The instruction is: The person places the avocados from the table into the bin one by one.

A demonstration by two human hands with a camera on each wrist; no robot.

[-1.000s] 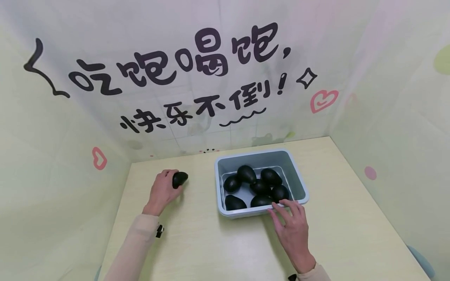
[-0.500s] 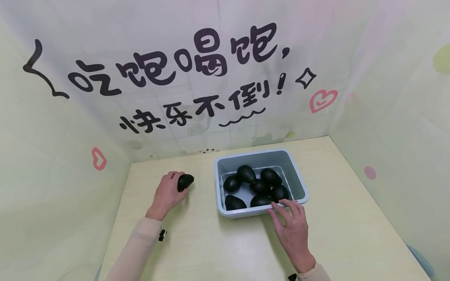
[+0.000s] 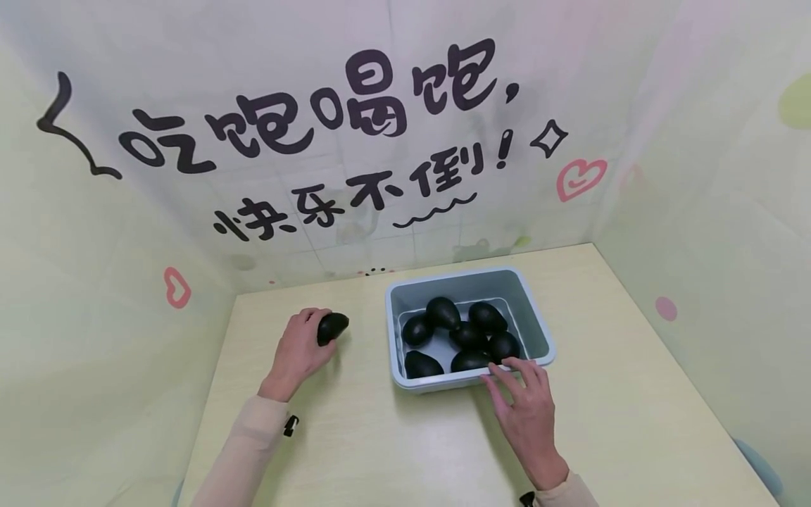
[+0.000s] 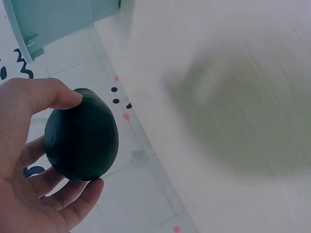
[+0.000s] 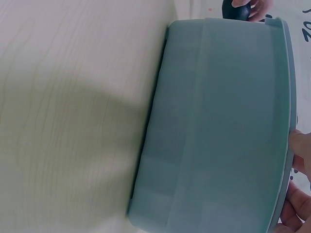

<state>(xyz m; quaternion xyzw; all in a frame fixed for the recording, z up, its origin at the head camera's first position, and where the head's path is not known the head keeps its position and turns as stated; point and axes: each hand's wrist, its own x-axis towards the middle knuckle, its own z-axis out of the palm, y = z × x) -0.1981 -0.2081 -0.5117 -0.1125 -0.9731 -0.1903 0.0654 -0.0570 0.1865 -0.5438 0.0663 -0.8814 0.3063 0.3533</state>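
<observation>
A dark avocado (image 3: pixel 332 327) is in my left hand (image 3: pixel 298 355), left of a light blue-grey plastic bin (image 3: pixel 531 306). In the left wrist view, the thumb lies on one side of the avocado (image 4: pixel 82 141) and curled fingers support the other. It appears raised over the table, with a blurred shadow below. My right hand (image 3: pixel 529 419) holds the bin's front rim near its right corner, thumb outside and fingertips at the edge. Inside the bin lie several more dark avocados (image 3: pixel 443 313), some touching each other. The right wrist view shows the bin's outer wall (image 5: pixel 228 121).
The pale wooden table (image 3: pixel 431 451) extends in front of the bin and to both sides. Printed cloth walls stand behind and at the sides, the back one (image 3: pixel 355 246) bearing large black characters. Between the left hand and the bin is a stretch of bare tabletop.
My left hand has shifted slightly right toward the bin with the avocado, then stayed almost still over the last half second. The right hand keeps its hold on the rim.
</observation>
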